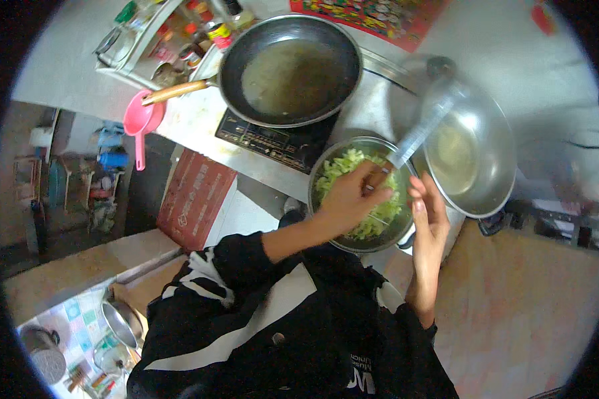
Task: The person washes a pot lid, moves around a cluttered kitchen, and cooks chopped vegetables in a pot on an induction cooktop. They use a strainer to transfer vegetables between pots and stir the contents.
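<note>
My left hand (352,197) grips the riveted wooden handle of what looks like a kitchen knife (422,132), above a steel pot (404,217). The long metal blade points up and right, blurred at its far end. Chopped light-green leafy vegetable (347,167) fills much of the pot, partly hidden by my left hand. At the pot's right rim, my right hand (432,219) is raised with fingers slightly bent and apart, nothing visible in it. Whether it touches the rim I cannot tell.
A dark frying pan (299,50) with shallow liquid sits on an induction cooker (264,142). Its wooden handle reaches over a pink plastic ladle (144,114). To the right is a wide steel pan (494,144) with dark handles. A rack (140,40) holds seasoning bottles.
</note>
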Tool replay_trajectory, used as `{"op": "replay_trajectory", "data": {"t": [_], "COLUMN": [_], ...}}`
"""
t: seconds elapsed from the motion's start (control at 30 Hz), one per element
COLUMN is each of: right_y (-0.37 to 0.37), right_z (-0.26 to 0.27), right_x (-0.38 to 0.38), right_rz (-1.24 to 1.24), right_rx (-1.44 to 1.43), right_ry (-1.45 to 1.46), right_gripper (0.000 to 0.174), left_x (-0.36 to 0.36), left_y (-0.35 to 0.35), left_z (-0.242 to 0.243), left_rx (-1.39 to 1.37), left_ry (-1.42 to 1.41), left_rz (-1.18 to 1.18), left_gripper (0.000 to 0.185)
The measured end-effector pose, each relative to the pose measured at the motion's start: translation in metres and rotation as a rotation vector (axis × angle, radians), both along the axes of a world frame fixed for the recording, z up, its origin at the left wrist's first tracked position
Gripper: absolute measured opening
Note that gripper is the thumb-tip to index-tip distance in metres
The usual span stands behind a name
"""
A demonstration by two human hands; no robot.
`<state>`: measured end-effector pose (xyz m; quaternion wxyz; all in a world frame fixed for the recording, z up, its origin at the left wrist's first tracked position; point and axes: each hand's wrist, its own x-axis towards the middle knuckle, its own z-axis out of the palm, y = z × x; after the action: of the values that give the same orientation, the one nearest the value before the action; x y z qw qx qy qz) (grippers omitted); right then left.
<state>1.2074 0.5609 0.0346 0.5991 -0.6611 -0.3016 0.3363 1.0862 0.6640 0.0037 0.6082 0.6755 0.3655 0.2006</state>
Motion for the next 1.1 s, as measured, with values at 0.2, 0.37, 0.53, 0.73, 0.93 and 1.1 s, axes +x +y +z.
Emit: {"op": "replay_trajectory", "data": {"t": [0.2, 0.37, 0.53, 0.73, 0.93, 1.1], "right_y": [-0.016, -0.017, -0.017, -0.054, -0.116, -0.132], "right_z": [-0.003, 0.003, 0.010, 0.024, -0.017, -0.069], "right_x": [0.001, 0.014, 0.029, 0.114, 0.210, 0.227], "right_rz": [0.002, -0.048, -0.076, -0.367, -0.564, -0.607], "right_rx": [-0.081, -0.129, -0.133, -0.060, -0.316, -0.531], "right_ry": [-0.025, -0.138, -0.150, -0.436, -0.613, -0.239], "right_gripper": [0.044, 0.042, 0.041, 0.038, 0.040, 0.054], "left_x": [-0.117, -0.170, -0.183, -0.188, -0.156, -0.064], "left_y": [0.070, 0.090, 0.097, 0.109, 0.094, 0.109], "left_z": [-0.011, -0.024, -0.044, -0.045, -0.012, 0.014], "left_rx": [-0.168, -0.349, -0.179, -0.011, 0.786, 0.923], "left_ry": [0.093, 0.142, 0.233, 0.438, 0.696, 0.347], "left_rz": [0.343, 0.440, 0.366, 0.215, 0.227, 0.089], "left_gripper": [0.012, 0.011, 0.015, 0.031, 0.040, 0.032]}}
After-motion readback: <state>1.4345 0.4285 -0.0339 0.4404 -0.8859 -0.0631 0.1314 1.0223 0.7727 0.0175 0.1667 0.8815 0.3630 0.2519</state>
